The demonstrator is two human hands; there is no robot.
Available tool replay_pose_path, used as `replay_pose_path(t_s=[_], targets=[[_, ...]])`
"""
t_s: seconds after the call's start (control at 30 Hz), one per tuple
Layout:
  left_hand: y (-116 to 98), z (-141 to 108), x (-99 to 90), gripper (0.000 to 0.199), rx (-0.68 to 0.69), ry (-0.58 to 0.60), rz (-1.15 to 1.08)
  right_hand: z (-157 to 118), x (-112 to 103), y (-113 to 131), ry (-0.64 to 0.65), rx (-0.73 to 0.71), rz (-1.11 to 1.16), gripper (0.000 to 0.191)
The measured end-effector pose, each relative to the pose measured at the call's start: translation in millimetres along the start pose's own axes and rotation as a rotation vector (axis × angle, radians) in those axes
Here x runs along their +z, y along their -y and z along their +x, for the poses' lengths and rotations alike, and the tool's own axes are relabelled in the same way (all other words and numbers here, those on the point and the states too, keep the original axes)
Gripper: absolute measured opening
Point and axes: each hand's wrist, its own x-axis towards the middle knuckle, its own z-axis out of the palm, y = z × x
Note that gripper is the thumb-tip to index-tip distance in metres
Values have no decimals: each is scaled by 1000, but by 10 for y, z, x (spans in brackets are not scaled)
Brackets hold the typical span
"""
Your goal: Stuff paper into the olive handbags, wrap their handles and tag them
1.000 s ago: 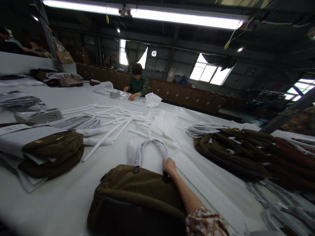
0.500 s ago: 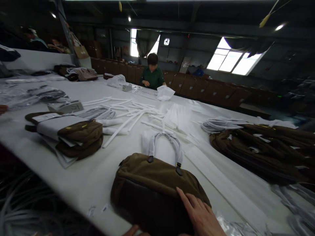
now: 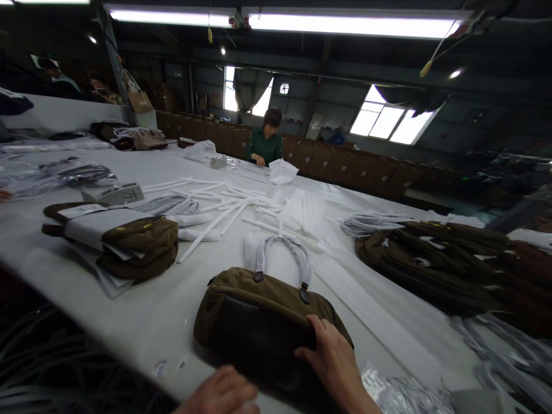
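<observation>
An olive-brown handbag (image 3: 263,296) with a dark smooth base panel (image 3: 254,333) lies on its side in front of me. Its handles (image 3: 282,247) are wrapped in pale covering and point away from me. My right hand (image 3: 330,351) grips the bag's right part, fingers over the seam and thumb against the dark panel. Low in the view, my left hand (image 3: 222,394) is beside the bag's near edge. Its fingers are bent and blurred, and whether it touches the bag I cannot tell.
Stacked olive bags lie to the left (image 3: 138,236) and right (image 3: 414,270). White strips (image 3: 233,213) are scattered beyond the handles. Clear plastic (image 3: 401,394) lies at the lower right. A person in green (image 3: 265,144) is across the table (image 3: 142,328).
My left hand has come further into view at the bottom. My right hand's thumb now shows against the dark panel. The view has tilted up, and the person opposite has lowered their head.
</observation>
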Motion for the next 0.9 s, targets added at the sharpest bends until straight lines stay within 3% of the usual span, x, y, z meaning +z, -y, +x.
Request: replay_pose_path(t_s=[0.03, 0.07, 0.13, 0.23, 0.33, 0.43, 0.53, 0.7, 0.9], targets=[[53, 9, -198, 55, -31, -128, 86, -4, 5, -2, 2, -1, 2, 49], [120, 31, -413, 63, -155, -254, 168, -3, -8, 1, 4, -3, 3, 50], [290, 109, -832, 87, -389, -381, 242, 4, -76, 12, 19, -8, 2, 50], [608, 191, -1287, 108, -458, -225, -2, 0, -205, 8, 51, -30, 13, 50], [910, 92, -1497, 106, -573, -122, -304, -27, -257, -46, 45, -44, 63, 46], [1066, -97, -1504, 88, -815, -124, -451, -31, -197, -120, 20, -45, 106, 41], [1061, -166, -1324, 68, -930, -74, -558, -11, -94, -164, -6, -52, 111, 39], [974, -10, -990, 56, -958, -47, -708, -21, -4, -197, -58, -82, 103, 37], [1026, -28, -907, 54, -940, -177, -624, -46, 57, -271, -156, -122, 116, 35]])
